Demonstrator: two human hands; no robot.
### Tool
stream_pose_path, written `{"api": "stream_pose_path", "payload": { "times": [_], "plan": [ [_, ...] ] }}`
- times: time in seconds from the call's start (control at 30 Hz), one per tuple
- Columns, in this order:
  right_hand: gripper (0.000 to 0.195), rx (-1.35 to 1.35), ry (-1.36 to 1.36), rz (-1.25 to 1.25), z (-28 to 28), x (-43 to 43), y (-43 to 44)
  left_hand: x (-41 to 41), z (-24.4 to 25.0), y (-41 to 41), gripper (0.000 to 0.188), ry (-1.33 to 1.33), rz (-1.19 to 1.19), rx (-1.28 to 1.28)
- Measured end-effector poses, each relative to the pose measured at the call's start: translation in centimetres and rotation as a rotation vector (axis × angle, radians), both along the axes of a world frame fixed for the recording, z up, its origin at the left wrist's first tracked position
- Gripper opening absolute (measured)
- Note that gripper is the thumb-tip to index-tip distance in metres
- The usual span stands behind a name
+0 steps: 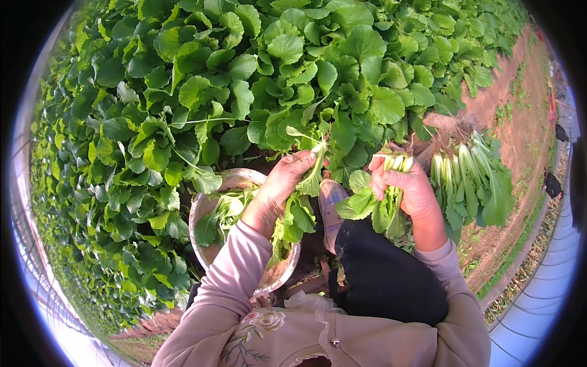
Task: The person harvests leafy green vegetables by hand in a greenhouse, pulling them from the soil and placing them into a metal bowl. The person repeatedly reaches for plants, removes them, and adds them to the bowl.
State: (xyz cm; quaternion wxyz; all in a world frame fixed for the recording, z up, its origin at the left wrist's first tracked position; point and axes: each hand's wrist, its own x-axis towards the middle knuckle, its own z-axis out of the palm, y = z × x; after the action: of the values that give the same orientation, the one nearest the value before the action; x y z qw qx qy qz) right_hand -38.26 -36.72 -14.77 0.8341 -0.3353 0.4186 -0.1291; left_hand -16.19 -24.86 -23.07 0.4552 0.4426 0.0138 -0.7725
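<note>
My left hand point(286, 179) pinches a leafy green plant point(312, 176) near its root end, and its leaves hang down past my fingers. Just below that hand stands a round, pale tub point(197, 238) holding loose leaves point(234, 206). My right hand point(408, 183) grips a small bunch of leafy greens point(390, 208) around the pale stems, with the roots pointing away from me and the leaves drooping toward my knee. Right of this hand lies a pile of pulled greens point(467, 179), stems side by side, with thin roots point(451, 130) at the far end.
A dense bed of growing greens point(275, 69) fills the ground ahead and to the left. My shoe point(331, 206) and dark-trousered knee point(390, 270) are between the tub and the pile. Bare soil point(527, 151) runs along the right, bordered by plastic sheeting point(545, 270).
</note>
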Motion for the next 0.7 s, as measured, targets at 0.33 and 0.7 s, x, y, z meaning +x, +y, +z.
{"api": "stream_pose_path", "payload": {
  "times": [0.33, 0.7],
  "plan": [
    [0.022, 0.016, 0.066, 0.069, -0.5, 3.4, 1.8, 7.0, 0.2, 6.3, 0.036, -1.197, -0.528, -0.046],
    [0.025, 0.031, 0.022, -0.106, -2.3, 7.2, 5.2, -3.2, 6.4, 4.0, 0.059, -1.358, -0.277, -0.352]
  ]
}}
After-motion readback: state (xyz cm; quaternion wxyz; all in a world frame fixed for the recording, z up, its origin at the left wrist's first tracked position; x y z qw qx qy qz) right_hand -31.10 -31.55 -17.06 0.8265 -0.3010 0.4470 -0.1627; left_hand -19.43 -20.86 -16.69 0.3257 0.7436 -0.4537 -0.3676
